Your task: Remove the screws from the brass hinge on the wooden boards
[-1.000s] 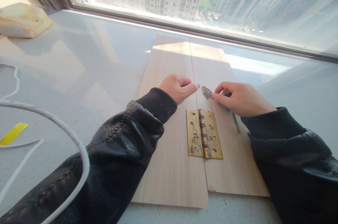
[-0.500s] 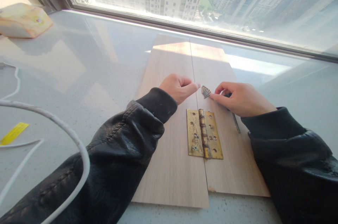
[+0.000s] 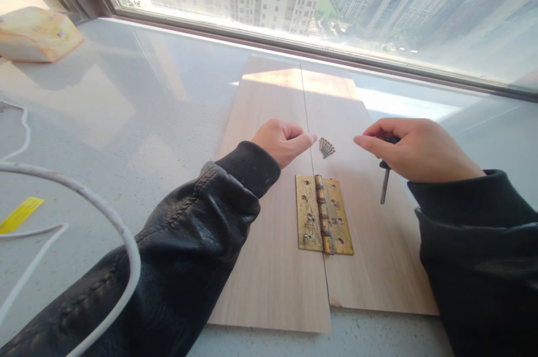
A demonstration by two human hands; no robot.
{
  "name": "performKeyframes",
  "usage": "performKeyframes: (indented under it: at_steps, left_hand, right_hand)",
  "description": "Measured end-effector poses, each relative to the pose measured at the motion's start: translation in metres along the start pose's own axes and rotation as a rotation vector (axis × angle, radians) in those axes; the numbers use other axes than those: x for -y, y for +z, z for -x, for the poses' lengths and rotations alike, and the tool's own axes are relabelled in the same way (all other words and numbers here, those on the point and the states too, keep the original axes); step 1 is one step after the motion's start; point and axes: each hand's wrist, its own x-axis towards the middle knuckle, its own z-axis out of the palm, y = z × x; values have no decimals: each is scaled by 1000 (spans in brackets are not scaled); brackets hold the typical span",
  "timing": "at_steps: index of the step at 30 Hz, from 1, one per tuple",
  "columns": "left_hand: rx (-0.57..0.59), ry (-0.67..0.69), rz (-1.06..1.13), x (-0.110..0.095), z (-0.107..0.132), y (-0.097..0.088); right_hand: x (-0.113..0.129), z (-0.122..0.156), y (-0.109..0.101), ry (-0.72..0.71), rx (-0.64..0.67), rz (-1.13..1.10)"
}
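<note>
Two pale wooden boards (image 3: pixel 273 267) lie side by side on a grey stone sill, and a brass hinge (image 3: pixel 323 221) spans their seam. Several screws (image 3: pixel 326 147) lie fanned out just above the hinge. My left hand (image 3: pixel 282 140) rests curled on the left board, its fingertips pinched together beside the seam; I cannot make out anything in them. My right hand (image 3: pixel 414 148) is lifted over the right board and closed round a screwdriver (image 3: pixel 384 180), whose metal shaft points down below the palm.
The grey sill (image 3: pixel 126 99) runs under a large window with tower blocks outside. A yellowish packet (image 3: pixel 37 32) lies at the far left. A white cable (image 3: pixel 105 217) loops across the near left, beside a yellow label (image 3: pixel 21 212).
My right hand has drawn back to the right from the screws and lifted the screwdriver off the board. My left hand has stayed put.
</note>
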Motion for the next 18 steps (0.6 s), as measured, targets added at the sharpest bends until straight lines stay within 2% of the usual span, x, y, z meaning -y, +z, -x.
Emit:
performKeyframes:
  at_steps: [3, 4, 10, 13, 18]
  left_hand:
    - [1, -6, -3, -1, 1, 0]
    - [3, -8, -4, -1, 1, 0]
    - [-6, 2, -4, -1, 1, 1]
    - [-5, 3, -6, 0, 1, 0]
    - [2, 15, 8, 2, 0, 0]
  right_hand:
    - [19, 13, -13, 83, -195, -137]
    - [27, 18, -14, 71, -235, -197]
    - [62, 42, 2, -243, -542, -460]
    - [67, 50, 9, -367, -567, -443]
    - [70, 59, 11, -480, -516, -402]
